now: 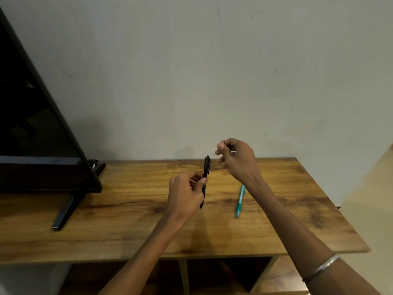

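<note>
Black pen (pixel 207 167) is up off the tabletop (pixel 127 209), gripped in the left hand (pixel 187 192) w/ fingers & thumb curled round its lower-mid barrel. Right hand (pixel 238 158) hangs a bit higher & just to the right of the pen's top, not touching it. Its fingers are curled, thumb & forefinger tips pressed together. Whether sth tiny sits in that pinch I can't tell, too small.

Risks, as I judge it: the grip sits low on the barrel, so the top half is unsupported. A push from the right hand that's off-centre could tip the pen or make it slide through the fingers & drop to the tabletop. If there's a small part in that pinch, it could slip out & be lost on the wood grain. The right forearm also passes over the teal pen (pixel 239 201) lying on the tabletop, so lowering the arm could nudge it & set it rolling.

Black pen's long axis runs approx. upright in view, leaning slightly: clip end up & toward the wall (pixel 212 71), tip end down toward the person, poking out under the left hand.
</note>
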